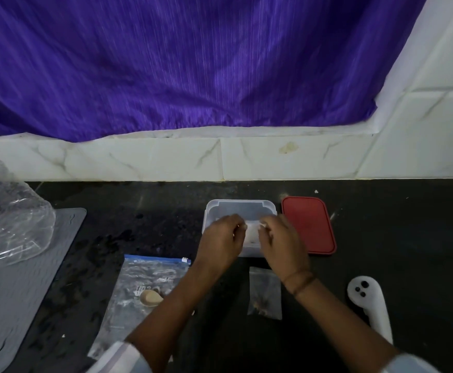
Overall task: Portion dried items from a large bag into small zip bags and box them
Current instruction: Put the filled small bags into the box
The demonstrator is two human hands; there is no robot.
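Observation:
A clear plastic box (240, 208) stands open on the dark counter. Both hands hover over its near half. My left hand (221, 239) and my right hand (280, 242) each pinch an edge of a small clear zip bag (252, 230) held between them above the box. A second small zip bag (264, 293) with dark dried pieces lies flat just in front of the box. The large zip bag (144, 289) with a blue seal lies at the left under my left forearm, with a wooden scoop (151, 297) on it.
The box's red lid (310, 224) lies right of the box. A white controller-like handle (369, 305) lies at the right front. A grey mat (18, 278) and crumpled clear plastic (10, 211) sit at the left. A tiled wall and a purple curtain rise behind.

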